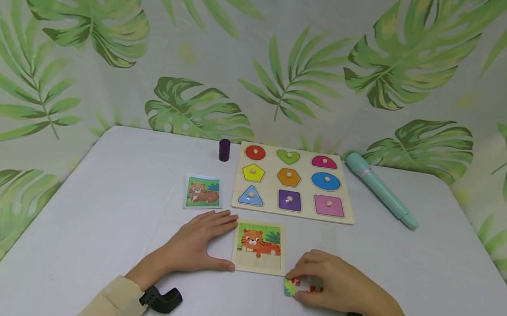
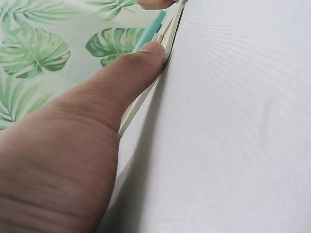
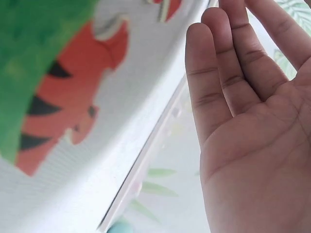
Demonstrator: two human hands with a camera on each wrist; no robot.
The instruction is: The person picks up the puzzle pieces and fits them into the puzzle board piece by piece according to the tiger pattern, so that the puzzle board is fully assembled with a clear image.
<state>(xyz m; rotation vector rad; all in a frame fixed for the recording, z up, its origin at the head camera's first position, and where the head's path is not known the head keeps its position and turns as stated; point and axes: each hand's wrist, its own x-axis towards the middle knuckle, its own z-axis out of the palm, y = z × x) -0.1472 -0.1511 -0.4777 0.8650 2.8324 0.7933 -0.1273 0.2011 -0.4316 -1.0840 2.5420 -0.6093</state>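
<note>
The wooden jigsaw tray [image 1: 258, 269] has tiger pieces [image 1: 260, 240] across its upper part, and bare wood shows along its lower part. My left hand [image 1: 197, 239] rests beside it on the table, fingers spread. Its fingertips touch the tray's upper left corner and the straight thumb [image 2: 150, 51] lies against the lower left edge. To the right of the tray, my right hand [image 1: 338, 281] pinches a green and yellow puzzle piece [image 1: 288, 287] between forefinger and thumb. Under that palm lie more pieces, one orange with black stripes [image 3: 58, 92]; the hand partly hides them.
A small tiger picture card [image 1: 202, 199] lies behind my left hand. Farther back are a dark purple cylinder [image 1: 224, 150], a knobbed shape board [image 1: 267, 202] with several coloured shapes, and a mint-green stick-like object [image 1: 381, 190]. A leaf-print cloth [image 1: 294, 67] hangs behind the table.
</note>
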